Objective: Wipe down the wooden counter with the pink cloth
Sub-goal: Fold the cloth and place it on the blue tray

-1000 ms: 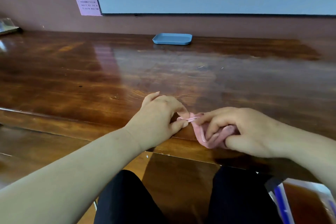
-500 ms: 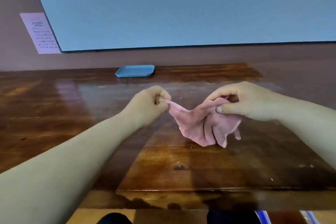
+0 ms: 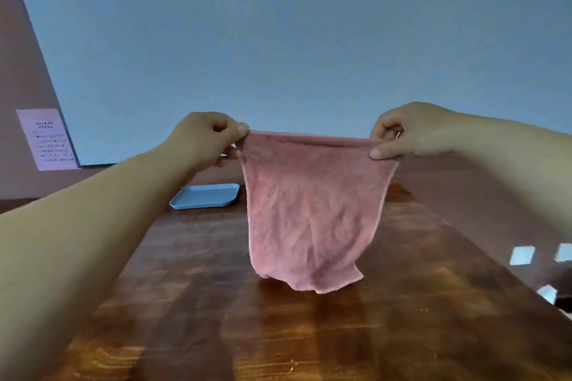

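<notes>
1. Since half a second ago, both hands have risen and spread apart, and the pink cloth (image 3: 312, 210), then bunched between them, now hangs open as a flat sheet; one second ago it lay wadded at the near edge of the counter.
2. Wooden counter (image 3: 309, 334): fills the lower half of the view and runs back to the brown wall. Its right edge slants from the far corner toward the lower right. Bare wood lies open below and to both sides of the cloth.
3. Pink cloth: held up in the air over the middle of the counter, top hem stretched taut between the hands, lower edge hanging near the surface; contact with the wood cannot be determined.
4. Left hand (image 3: 204, 139): fingers curled, thumb and forefinger pinching the cloth's upper left corner.
5. Right hand (image 3: 411, 133): fingers curled, thumb pinching the upper right corner.
6. Blue tray (image 3: 204, 196): rests at the counter's far edge, behind and left of the cloth, apart from it.
7. Pink notice (image 3: 46, 139): fixed to the wall at far left.
</notes>
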Tool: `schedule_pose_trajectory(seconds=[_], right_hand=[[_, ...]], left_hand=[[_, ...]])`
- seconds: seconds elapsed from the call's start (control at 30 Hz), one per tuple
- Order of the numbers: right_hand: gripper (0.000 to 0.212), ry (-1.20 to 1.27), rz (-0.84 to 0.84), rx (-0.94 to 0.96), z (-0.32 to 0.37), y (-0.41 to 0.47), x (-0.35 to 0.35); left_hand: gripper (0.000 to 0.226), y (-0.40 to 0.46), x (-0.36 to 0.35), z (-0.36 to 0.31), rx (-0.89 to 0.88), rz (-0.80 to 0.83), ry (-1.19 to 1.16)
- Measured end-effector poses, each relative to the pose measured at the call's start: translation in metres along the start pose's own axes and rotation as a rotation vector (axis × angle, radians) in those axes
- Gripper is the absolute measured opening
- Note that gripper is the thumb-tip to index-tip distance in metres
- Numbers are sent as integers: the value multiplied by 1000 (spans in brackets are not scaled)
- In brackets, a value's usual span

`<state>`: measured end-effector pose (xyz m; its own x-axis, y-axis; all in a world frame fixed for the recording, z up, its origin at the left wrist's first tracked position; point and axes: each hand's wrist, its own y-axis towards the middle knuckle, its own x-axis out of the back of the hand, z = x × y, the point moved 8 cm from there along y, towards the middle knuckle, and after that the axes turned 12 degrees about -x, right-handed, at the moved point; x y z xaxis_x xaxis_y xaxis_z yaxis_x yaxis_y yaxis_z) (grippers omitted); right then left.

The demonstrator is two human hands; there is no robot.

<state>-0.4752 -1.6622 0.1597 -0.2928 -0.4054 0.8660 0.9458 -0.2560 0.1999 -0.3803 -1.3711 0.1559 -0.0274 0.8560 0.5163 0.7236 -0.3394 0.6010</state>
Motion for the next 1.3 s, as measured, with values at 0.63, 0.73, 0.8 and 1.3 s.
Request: schedule_pose_trajectory(seconds=[0.63, 0.73, 0.8, 1.3], right_hand=[[13, 120, -50, 56, -20, -45, -28], [12, -41, 217, 23, -48, -85, -109], [12, -78, 399, 14, -64, -100, -149], [8, 260, 394, -391, -110, 12, -181]], left_hand=[[33, -76, -15, 41, -21, 269, -107], [25, -141, -58, 81, 121, 507, -124], [21, -170, -81, 101, 250, 622, -187], [37, -91, -112, 155, 480, 564, -47]])
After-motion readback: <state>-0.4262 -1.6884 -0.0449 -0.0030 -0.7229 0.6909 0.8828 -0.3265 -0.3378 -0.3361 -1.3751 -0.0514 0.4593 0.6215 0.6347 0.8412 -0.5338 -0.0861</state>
